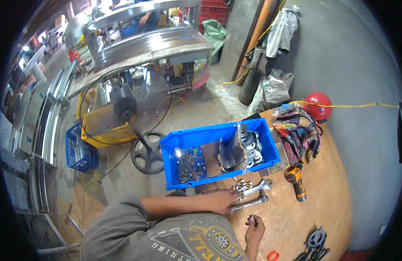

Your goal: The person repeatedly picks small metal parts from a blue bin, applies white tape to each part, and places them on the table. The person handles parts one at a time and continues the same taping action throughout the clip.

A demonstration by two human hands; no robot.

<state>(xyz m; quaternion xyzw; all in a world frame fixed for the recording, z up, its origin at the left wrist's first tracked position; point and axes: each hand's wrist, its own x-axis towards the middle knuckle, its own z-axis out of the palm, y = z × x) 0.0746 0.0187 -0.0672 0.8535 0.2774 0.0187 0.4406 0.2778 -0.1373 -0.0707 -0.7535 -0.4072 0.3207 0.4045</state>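
On a tan wooden counter, my left hand is at a silver metal ratchet near a blue plastic bin; my right hand curls loosely, both grips unclear.

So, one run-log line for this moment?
left hand: beside ratchet, contact unclear; right hand: curled, contents unclear; blue bin: holds metal rings

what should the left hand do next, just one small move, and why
Probably the left hand should pick one piece from the small metal parts: it is right beside them, and they lie in a cluster on the wooden table. Blur hides whether it touches any.
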